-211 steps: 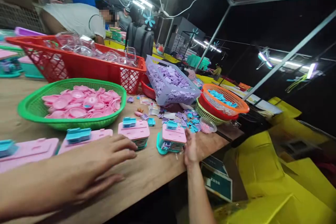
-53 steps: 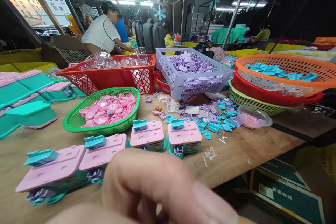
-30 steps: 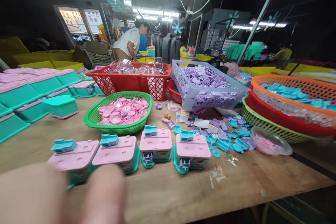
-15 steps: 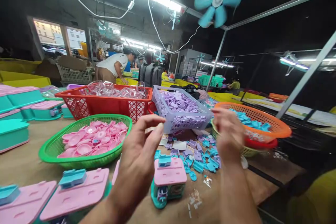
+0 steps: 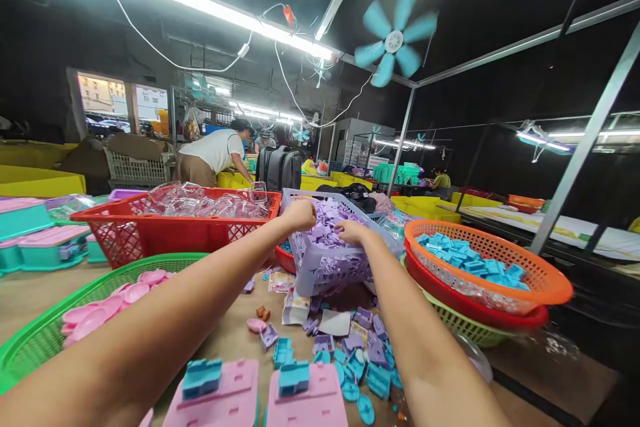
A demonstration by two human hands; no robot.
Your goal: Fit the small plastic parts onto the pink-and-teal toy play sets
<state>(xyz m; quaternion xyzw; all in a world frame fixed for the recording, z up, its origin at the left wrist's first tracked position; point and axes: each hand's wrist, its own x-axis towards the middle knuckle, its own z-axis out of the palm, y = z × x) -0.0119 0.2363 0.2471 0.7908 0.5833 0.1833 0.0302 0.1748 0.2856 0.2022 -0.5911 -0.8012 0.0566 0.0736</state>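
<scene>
Both my arms stretch forward to a pale lavender plastic basket (image 5: 333, 270) heaped with small purple plastic pieces (image 5: 327, 217). My left hand (image 5: 301, 215) is curled closed above the basket's left side; what its fingers hold, if anything, is hidden. At the heap's right side, my right hand (image 5: 353, 232) has bent fingertips down against the pieces, and I cannot make out what is between them. Close to me stand two pink-topped toy houses, the left one (image 5: 230, 407) and the right one (image 5: 320, 407), each with a blue piece (image 5: 294, 378) on its top.
A red basket (image 5: 200, 240) of clear plastic parts stands at the left, behind a green basket (image 5: 30, 327) of pink dishes. An orange basket (image 5: 545, 283) of blue pieces sits stacked at the right. Loose blue and purple parts (image 5: 377, 380) litter the table. A person (image 5: 213, 153) bends over farther back.
Both hands have moved forward from above the near table to the lavender basket. The view has shifted, and a pink-topped house that stood alone now has another close beside it in view.
</scene>
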